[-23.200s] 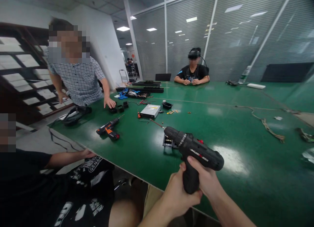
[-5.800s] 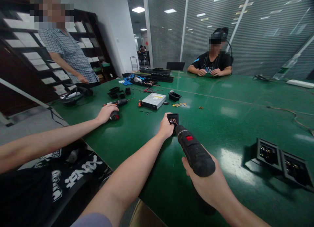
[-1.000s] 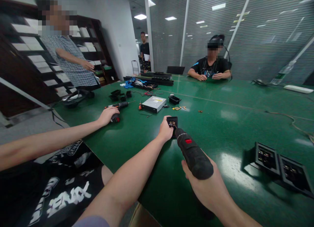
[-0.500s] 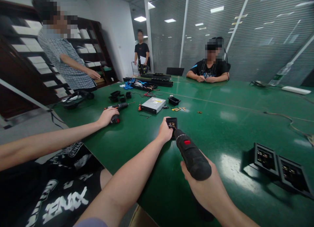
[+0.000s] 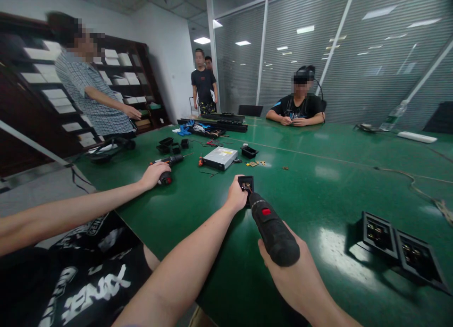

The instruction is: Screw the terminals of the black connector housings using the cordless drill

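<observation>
My left hand (image 5: 238, 195) is closed around the side of a small black box (image 5: 247, 180), open at the front, with brass-coloured contacts inside, and steadies it on the green table. In my right hand (image 5: 288, 256) is a black cordless drill (image 5: 271, 228) with a red switch on top. Its bit points into the box, and the tip is too small to make out. Two similar black boxes with brass contacts (image 5: 378, 235) stand to the right of the drill.
A co-worker's hand (image 5: 155, 173) rests on another drill (image 5: 166, 177) at the left. A silver disc drive (image 5: 220, 157), a black tray (image 5: 249, 151) and small brass pieces (image 5: 253, 164) lie beyond my hands. Another person (image 5: 300, 107) sits across the table.
The view has tilted up slightly, so everything sits a little lower. My hands keep the same hold on box and drill. A further person shows behind the standing one at the back.
</observation>
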A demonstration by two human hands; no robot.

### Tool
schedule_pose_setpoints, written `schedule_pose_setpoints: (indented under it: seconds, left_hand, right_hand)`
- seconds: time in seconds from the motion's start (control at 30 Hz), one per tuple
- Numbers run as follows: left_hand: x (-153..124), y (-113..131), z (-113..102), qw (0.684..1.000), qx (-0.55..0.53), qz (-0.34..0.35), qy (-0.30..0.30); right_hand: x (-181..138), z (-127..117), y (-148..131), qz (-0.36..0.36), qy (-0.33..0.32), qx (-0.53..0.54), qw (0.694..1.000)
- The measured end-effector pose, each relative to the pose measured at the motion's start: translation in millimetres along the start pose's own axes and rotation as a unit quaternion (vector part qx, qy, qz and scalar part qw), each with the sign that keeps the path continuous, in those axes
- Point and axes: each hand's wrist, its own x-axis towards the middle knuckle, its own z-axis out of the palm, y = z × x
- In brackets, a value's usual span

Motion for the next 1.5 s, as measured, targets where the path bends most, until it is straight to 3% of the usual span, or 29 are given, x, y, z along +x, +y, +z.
schedule_pose_setpoints:
  seconds: [0.5, 0.93, 1.5]
  left_hand:
    - [1.4, -8.1, 0.2, 1.0, -0.011, 0.003, -0.002]
    - [0.5, -6.4, -1.1, 1.0, 0.001, 0.009, -0.001]
    - [-1.0, 2.9, -3.8, 1.0, 0.006, -0.009, 0.0]
  right_hand:
    - [-0.9, -1.4, -0.9, 0.006, 0.0, 0.016, 1.0]
    - [-1.9, -3.0, -3.9, 0.017, -0.023, 0.023, 0.999]
    - [-1.9, -0.4, -3.2, 0.017, 0.0, 0.031, 0.999]
